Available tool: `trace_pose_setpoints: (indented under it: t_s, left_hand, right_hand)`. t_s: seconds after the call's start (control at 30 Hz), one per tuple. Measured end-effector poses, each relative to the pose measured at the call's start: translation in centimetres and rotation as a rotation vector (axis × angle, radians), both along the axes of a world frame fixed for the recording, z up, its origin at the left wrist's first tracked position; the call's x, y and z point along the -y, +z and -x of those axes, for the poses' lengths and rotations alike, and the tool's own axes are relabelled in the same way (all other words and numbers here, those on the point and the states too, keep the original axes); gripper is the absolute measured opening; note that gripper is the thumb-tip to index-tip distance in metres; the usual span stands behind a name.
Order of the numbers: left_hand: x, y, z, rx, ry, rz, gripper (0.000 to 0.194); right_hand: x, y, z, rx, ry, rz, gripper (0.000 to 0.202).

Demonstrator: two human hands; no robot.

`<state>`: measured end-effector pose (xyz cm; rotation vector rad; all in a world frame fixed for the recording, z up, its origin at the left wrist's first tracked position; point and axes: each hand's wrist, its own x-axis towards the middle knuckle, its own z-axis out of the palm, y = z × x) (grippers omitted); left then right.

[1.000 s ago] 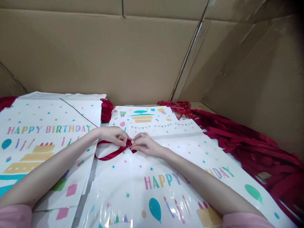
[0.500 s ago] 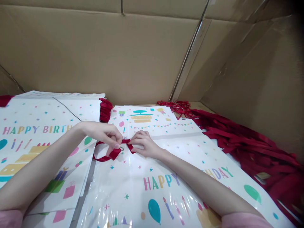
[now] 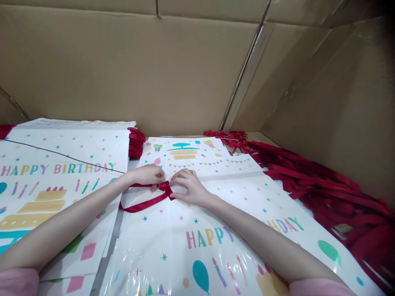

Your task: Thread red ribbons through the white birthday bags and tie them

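My left hand (image 3: pixel 147 175) is closed around a thin hooked wire (image 3: pixel 66 157), whose long dark shaft sticks out leftward over the printed sheets. Its hooked end is hidden at my fingertips, which meet the red ribbon (image 3: pixel 145 204). The ribbon loops out to the left and comes together in a fold between my two hands. With thumb and fingers, my right hand (image 3: pixel 189 188) pinches the ribbon's right end. Both hands rest over a white "Happy Birthday" bag (image 3: pixel 175 222) with a glossy clear surface, printed with stars, balloons and candles.
A stack of similar printed bags (image 3: pixel 74 139) lies at the left, with a bundle of red ribbon (image 3: pixel 136 142) at its edge. Many loose red ribbons (image 3: pixel 321 185) are heaped at the right. Red scraps (image 3: pixel 230 137) lie at the back, against cardboard walls (image 3: pixel 129 70).
My left hand has turned and moved slightly up and right, swinging the wire's shaft out to the left. The hook tip has gone out of sight at the ribbon. My right hand stays put.
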<state>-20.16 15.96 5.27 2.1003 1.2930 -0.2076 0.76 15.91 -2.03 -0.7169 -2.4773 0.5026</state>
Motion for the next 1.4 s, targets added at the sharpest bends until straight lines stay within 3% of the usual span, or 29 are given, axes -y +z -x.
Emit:
trace_pose_setpoints:
  t_s: [0.17,0.53,0.8,1.0,1.23,1.4]
  left_hand:
    - [-0.5,-0.6,0.3,-0.001,0.024,0.016,0.022]
    - [-0.3,-0.9,-0.3,0.067,0.049,0.036,0.026]
    - [-0.2,-1.7,-0.1,0.031,0.045,-0.244,0.028]
    - [-0.4,-1.0,0.4,-0.031,-0.070,-0.220,0.009]
    - [-0.2,0.3,0.8,-0.210,-0.084,-0.278,0.009]
    - [0.1,0.1,0.1,-0.241,-0.111,-0.327,0.012]
  right_hand:
    - [-0.2,-0.2,-0.1,0.000,-0.050,0.030,0.049]
    - [-0.3,0.0,0.0,-0.012,-0.031,0.049,0.046]
    - [-0.1,-0.2,-0.1,0.027,-0.010,-0.022,0.041]
    - [0.0,0.0,-0.2,0.073,-0.011,-0.055,0.042]
    - [-0.1,-0.4,-0.2,0.057,0.007,-0.078,0.039]
    - [-0.1,-0.7,-0.2,0.048,0.034,-0.074,0.034]
